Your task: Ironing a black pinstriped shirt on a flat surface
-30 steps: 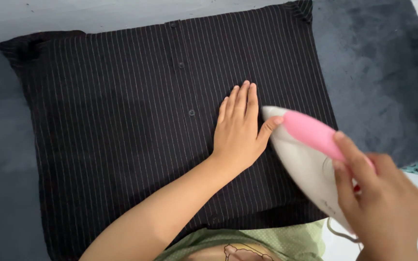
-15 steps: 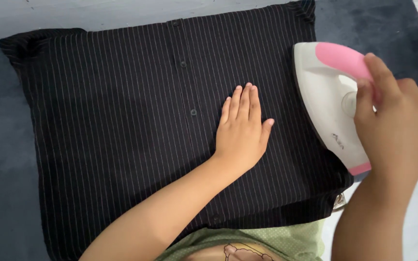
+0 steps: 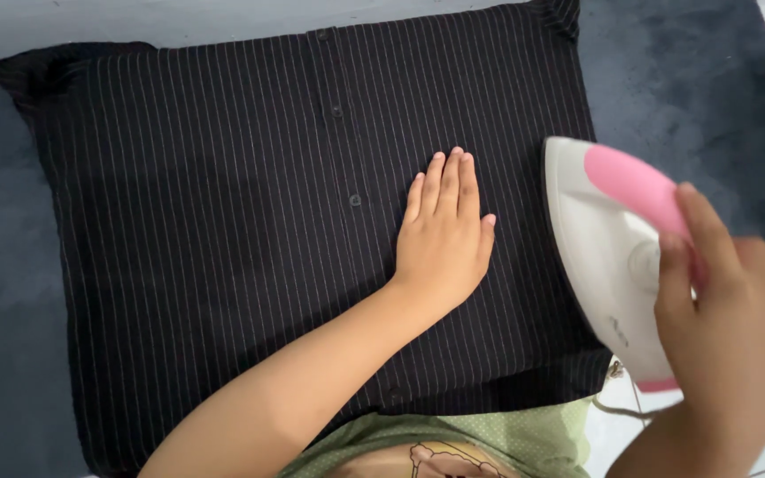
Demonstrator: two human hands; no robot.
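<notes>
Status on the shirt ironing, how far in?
Done: the folded black pinstriped shirt lies flat and buttoned on the dark blue mat, with no obvious creases. In hand: left hand presses the cloth flat; right hand grips the white and pink iron over the shirt's right edge. Left: cannot tell which areas are pressed yet.

Dark blue-grey carpet (image 3: 683, 80) beneath, pale wall (image 3: 135, 22) along the top edge
</notes>
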